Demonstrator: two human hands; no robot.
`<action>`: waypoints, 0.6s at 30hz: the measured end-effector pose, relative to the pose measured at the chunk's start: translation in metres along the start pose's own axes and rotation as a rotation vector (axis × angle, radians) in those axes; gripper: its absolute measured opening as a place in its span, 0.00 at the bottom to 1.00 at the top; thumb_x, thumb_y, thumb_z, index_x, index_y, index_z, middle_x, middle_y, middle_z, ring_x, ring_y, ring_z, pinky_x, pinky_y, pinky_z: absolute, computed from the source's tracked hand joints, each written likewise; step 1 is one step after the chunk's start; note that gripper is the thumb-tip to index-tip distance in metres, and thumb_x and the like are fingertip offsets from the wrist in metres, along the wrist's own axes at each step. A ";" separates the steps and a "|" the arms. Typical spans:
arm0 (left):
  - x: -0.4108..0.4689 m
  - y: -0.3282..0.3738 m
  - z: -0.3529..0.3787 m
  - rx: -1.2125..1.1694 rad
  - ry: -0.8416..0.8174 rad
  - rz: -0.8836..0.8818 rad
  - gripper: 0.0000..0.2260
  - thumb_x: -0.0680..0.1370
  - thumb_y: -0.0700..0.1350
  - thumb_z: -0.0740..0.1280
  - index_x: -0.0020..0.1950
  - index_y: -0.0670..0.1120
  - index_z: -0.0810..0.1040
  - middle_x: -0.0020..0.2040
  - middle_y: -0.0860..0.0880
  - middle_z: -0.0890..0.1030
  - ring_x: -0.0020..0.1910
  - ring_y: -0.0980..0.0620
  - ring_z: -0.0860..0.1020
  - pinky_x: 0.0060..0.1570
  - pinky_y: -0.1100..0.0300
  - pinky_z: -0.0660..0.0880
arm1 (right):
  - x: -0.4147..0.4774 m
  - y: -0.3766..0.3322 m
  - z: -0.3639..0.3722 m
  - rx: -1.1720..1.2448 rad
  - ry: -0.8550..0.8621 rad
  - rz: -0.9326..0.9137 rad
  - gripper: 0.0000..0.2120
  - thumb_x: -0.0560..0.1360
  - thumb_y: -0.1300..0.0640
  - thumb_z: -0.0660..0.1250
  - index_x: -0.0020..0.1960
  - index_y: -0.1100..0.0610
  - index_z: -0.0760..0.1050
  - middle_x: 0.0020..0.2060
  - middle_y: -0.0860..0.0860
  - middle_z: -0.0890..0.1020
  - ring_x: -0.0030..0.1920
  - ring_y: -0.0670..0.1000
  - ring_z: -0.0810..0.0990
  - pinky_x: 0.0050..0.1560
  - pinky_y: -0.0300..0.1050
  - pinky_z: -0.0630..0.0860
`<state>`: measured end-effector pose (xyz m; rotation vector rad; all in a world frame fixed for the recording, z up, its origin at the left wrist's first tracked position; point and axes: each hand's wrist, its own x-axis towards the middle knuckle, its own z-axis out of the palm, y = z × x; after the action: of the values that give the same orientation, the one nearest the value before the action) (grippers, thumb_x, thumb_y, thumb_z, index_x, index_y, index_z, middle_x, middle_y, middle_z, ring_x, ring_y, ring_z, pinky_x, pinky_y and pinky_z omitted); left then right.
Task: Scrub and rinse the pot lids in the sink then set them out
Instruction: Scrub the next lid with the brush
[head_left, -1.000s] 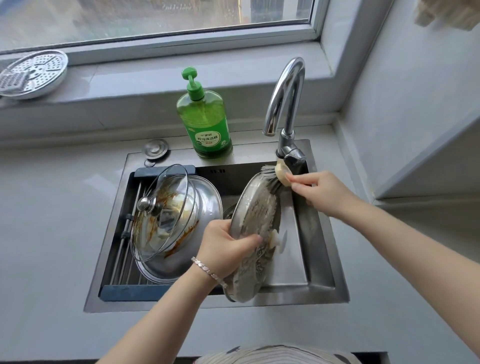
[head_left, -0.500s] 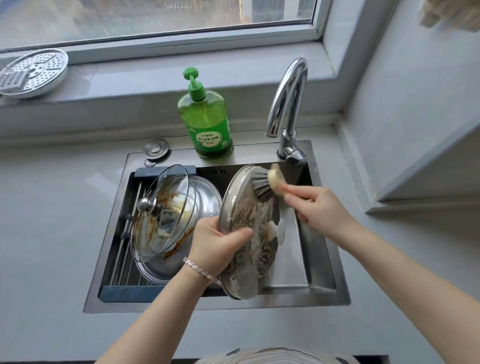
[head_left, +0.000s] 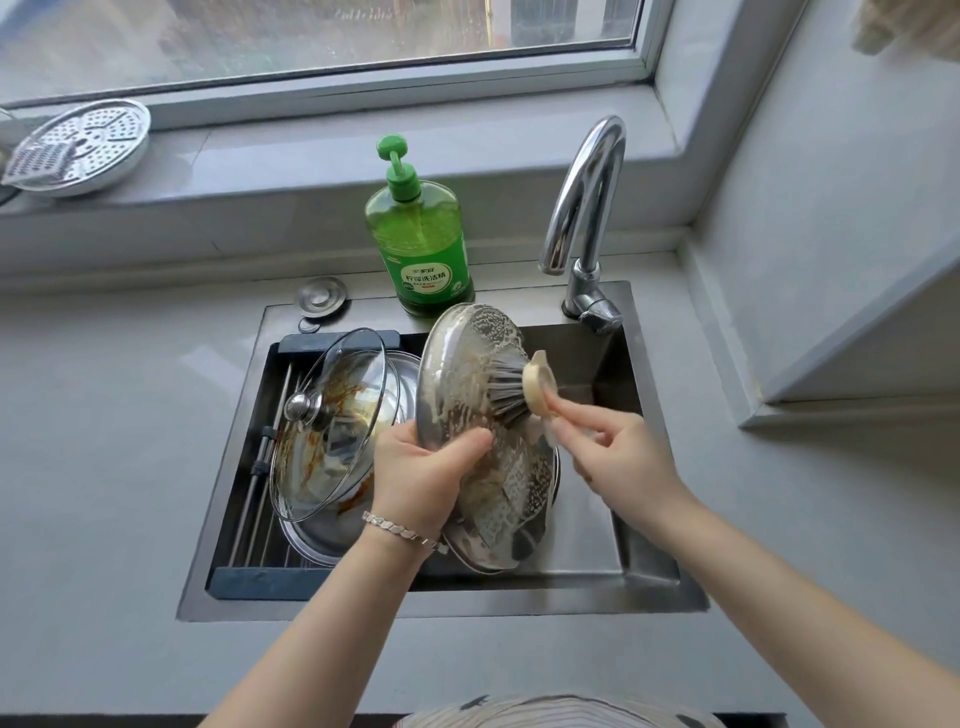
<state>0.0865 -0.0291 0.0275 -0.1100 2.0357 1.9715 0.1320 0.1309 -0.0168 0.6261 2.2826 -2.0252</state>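
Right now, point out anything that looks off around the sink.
The glass lid leans tilted against steel cookware in the sink rack, streaked with brown residue. The drain stopper lies out behind the sink. Nothing looks spilled or broken.

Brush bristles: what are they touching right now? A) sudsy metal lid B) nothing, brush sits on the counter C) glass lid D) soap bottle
A: the brush, pinched by the right hand, presses its bristles on the sudsy metal lid that the left hand grips over the sink; the glass lid sits apart from it.
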 end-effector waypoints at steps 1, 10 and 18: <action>-0.001 -0.001 0.000 0.000 0.004 -0.001 0.10 0.70 0.28 0.69 0.36 0.43 0.80 0.31 0.52 0.83 0.33 0.56 0.82 0.33 0.63 0.79 | 0.006 0.002 -0.004 -0.029 0.028 0.020 0.15 0.78 0.60 0.62 0.62 0.50 0.75 0.17 0.41 0.65 0.23 0.42 0.60 0.28 0.35 0.55; -0.013 -0.015 0.015 -0.090 0.041 0.007 0.11 0.70 0.29 0.69 0.36 0.45 0.81 0.32 0.53 0.83 0.35 0.57 0.82 0.37 0.63 0.80 | 0.020 0.004 -0.006 0.141 0.171 0.284 0.29 0.73 0.42 0.65 0.72 0.47 0.62 0.53 0.52 0.77 0.29 0.47 0.73 0.21 0.33 0.64; -0.016 -0.019 0.003 -0.013 -0.180 -0.208 0.11 0.67 0.43 0.71 0.47 0.41 0.79 0.39 0.50 0.85 0.42 0.51 0.83 0.41 0.58 0.80 | 0.022 0.016 0.000 -0.047 0.215 0.076 0.36 0.67 0.48 0.67 0.73 0.45 0.60 0.50 0.52 0.79 0.45 0.50 0.80 0.48 0.47 0.79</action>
<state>0.1072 -0.0293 0.0134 -0.1368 1.8200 1.7991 0.1173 0.1382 -0.0382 0.9538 2.3697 -1.9500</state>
